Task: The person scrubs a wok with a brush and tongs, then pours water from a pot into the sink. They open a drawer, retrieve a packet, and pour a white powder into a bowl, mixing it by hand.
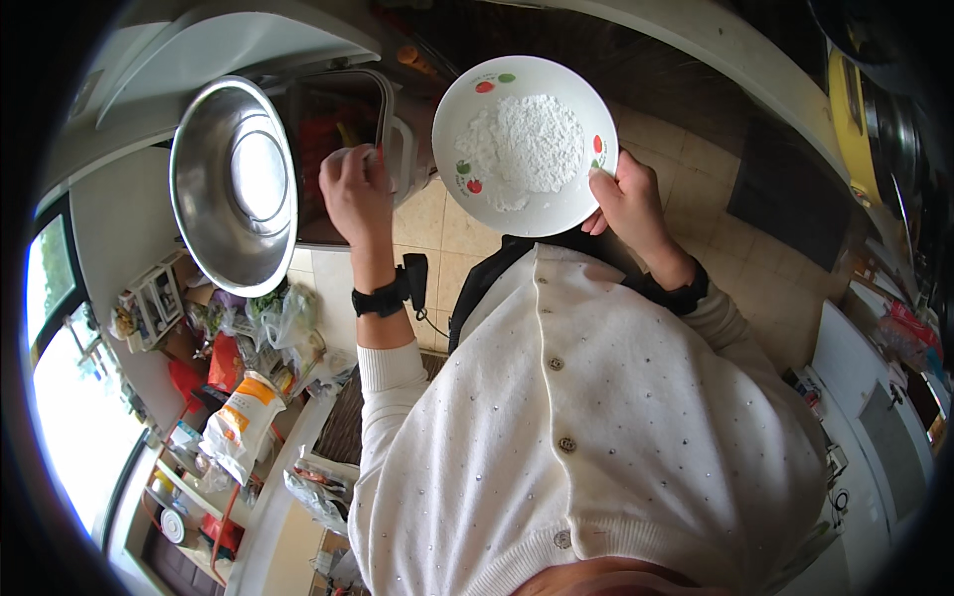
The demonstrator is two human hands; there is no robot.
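Note:
A white plate (455, 141) with red and green fruit prints bears a heap of white powder (540, 141). My right hand (633, 197) grips its rim at the lower right, thumb on top. My left hand (358, 194) is to the left of the plate, apart from it, over the edge of a lidded container (387, 97) with a pale handle. Its fingers are curled, and what they hold, if anything, is hard to make out. Farther left, a shiny stainless steel basin (216, 216) stands tilted, touching neither hand.
Plastic bags of produce (287, 313) and an orange-and-white packet (242, 425) crowd the shelf area at left. A pale curved counter edge (715, 67) runs along the top. A yellow-sided object (853, 141) is at the upper right; a dark mat (786, 194) lies on the tiled floor.

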